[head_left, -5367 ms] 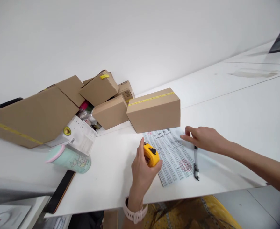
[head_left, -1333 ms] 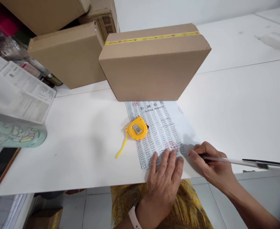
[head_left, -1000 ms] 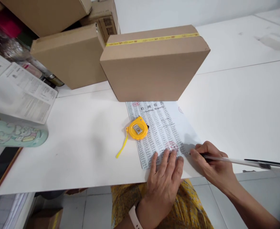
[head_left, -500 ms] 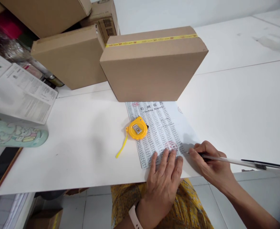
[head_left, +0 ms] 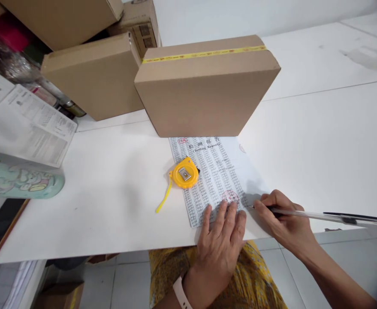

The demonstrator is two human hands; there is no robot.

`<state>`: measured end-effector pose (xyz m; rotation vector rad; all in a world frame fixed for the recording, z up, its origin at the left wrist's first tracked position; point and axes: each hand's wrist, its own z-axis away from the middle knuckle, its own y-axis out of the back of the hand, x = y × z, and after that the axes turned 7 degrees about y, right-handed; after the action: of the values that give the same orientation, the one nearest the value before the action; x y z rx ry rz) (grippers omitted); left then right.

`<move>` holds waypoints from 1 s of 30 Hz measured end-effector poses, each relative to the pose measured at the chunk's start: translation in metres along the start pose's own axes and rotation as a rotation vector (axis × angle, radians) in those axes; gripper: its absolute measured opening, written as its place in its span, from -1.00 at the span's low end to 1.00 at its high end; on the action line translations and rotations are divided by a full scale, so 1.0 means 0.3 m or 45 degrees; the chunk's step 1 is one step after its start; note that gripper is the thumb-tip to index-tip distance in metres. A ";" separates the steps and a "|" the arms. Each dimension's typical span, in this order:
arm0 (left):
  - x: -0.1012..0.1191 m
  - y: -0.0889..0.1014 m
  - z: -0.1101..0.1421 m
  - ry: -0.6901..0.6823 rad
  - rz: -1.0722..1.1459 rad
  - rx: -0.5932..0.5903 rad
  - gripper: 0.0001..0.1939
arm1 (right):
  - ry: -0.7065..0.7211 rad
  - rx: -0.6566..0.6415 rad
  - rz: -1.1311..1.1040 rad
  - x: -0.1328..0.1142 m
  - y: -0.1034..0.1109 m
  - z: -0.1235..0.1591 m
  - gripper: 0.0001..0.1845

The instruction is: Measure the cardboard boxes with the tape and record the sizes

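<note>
A printed paper sheet [head_left: 209, 171] headed "Testing Report", with columns of small handwriting-like marks and red stamps, lies on the white table. My left hand [head_left: 222, 238] rests flat on its lower edge, fingers spread a little. In my right hand [head_left: 283, 219] is a pen [head_left: 304, 213], pinched near its black grip, with its tip at the sheet's lower right. The pen's long clear barrel slants away to the right. On the sheet's left edge sits a yellow tape measure [head_left: 185, 173], its yellow strap trailing onto the table.
A taped cardboard box [head_left: 204, 103] stands on the sheet's top end. Another cardboard box [head_left: 95, 79] leans behind it. At left are a white printed box [head_left: 40, 124], a pale green bottle [head_left: 24, 180] and a dark flat device [head_left: 4, 225]. The table's front edge [head_left: 117, 253] runs below.
The pen's far end has tilted very slightly. Both hands, the sheet and the tape measure look the same as before.
</note>
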<state>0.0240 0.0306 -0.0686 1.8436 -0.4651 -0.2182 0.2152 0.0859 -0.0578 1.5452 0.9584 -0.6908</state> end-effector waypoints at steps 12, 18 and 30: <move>-0.001 0.003 -0.004 0.002 0.019 -0.010 -0.45 | 0.030 0.019 -0.005 0.005 -0.003 -0.001 -0.67; -0.003 0.006 -0.004 -0.003 0.008 0.004 -0.46 | 0.028 0.042 -0.024 -0.003 0.000 -0.003 -0.69; -0.005 0.008 -0.008 0.002 0.038 0.006 -0.48 | 0.041 0.047 0.023 0.004 -0.001 -0.003 -0.68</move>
<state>0.0230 0.0325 -0.0656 1.8399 -0.4920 -0.1953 0.2155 0.0871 -0.0589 1.5999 0.9593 -0.6765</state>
